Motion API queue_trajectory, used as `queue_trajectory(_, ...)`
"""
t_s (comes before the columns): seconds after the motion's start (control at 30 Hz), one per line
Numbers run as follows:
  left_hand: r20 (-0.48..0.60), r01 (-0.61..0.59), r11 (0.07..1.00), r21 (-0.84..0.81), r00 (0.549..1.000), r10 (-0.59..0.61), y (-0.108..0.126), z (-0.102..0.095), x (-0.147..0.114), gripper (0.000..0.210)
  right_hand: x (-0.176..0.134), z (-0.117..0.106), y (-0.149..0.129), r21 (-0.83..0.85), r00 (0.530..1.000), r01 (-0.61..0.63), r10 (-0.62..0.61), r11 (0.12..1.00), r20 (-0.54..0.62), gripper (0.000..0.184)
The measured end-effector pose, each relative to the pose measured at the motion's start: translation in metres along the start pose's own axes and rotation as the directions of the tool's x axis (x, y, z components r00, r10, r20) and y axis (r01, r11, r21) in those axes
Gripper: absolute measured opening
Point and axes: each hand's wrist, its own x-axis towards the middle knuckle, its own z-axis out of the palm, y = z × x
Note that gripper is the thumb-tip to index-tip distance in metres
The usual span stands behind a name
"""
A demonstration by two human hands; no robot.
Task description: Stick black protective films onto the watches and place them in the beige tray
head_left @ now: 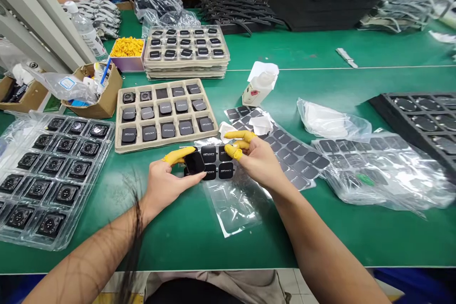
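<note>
Forearms (317, 232) reach forward; left grip (164, 181) holds black watch (194, 163); right grip (259, 159), closure unclear, touches label (223, 154).

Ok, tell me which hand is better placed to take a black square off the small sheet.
Likely the right hand: its yellow-covered thumb is at the small sheet, while the left hand is occupied holding a dark watch body.

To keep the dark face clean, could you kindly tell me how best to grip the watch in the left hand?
I'd take the watch by its upper and lower edges, coming from the left as the left hand does: it is squarish, its flat, dark face toward the camera, leaving the rim to pinch.
</note>
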Motion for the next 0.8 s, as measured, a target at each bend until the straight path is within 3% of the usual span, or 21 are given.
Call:
queue_trajectory(0.13, -0.027, 0.033, 0.997, 0.064, 0.999, -0.031, -0.004, 0.001, -0.001, 0.041, 0.002, 0.002, -0.001, 0.064, 1.000, -0.006, 0.005, 0.998, 0.019, 0.035)
queue_trajectory(0.2, -0.014, 0.045, 0.999, 0.020, 0.999, -0.045, -0.005, 0.001, -0.001, 0.043, 0.002, 0.005, -0.002, 0.094, 1.000, 0.001, -0.001, 0.996, 0.002, 0.035)
queue_trajectory(0.3, 0.079, 0.147, 0.967, -0.206, 0.988, -0.133, -0.005, 0.001, 0.002, 0.052, 0.003, 0.010, 0.000, 0.120, 0.998, 0.059, -0.055, 0.991, -0.038, 0.029)
queue_trajectory(0.37, 0.157, 0.259, 0.892, -0.370, 0.964, -0.215, -0.003, 0.000, 0.005, 0.058, 0.005, 0.010, 0.002, 0.102, 0.993, 0.115, -0.111, 0.988, -0.050, 0.025)
queue_trajectory(0.47, 0.218, 0.339, 0.811, -0.476, 0.939, -0.265, -0.002, -0.001, 0.007, 0.060, 0.006, 0.000, 0.000, 0.153, 0.990, 0.138, -0.132, 0.979, -0.050, 0.027)
queue_trajectory(0.63, 0.209, 0.263, 0.906, -0.330, 0.957, -0.202, -0.005, 0.002, 0.002, 0.058, -0.002, -0.020, -0.022, 0.498, 0.988, 0.147, -0.106, 0.855, -0.111, 0.038)
queue_trajectory(0.7, 0.214, 0.207, 0.942, -0.264, 0.965, -0.152, -0.007, 0.005, -0.002, 0.054, -0.009, -0.013, -0.029, 0.487, 0.993, 0.108, -0.069, 0.867, -0.097, 0.032)
queue_trajectory(0.8, 0.228, 0.133, 0.969, -0.210, 0.970, -0.084, -0.008, 0.007, -0.005, 0.053, -0.018, 0.012, -0.031, 0.387, 0.999, -0.049, 0.054, 0.921, 0.000, 0.027)
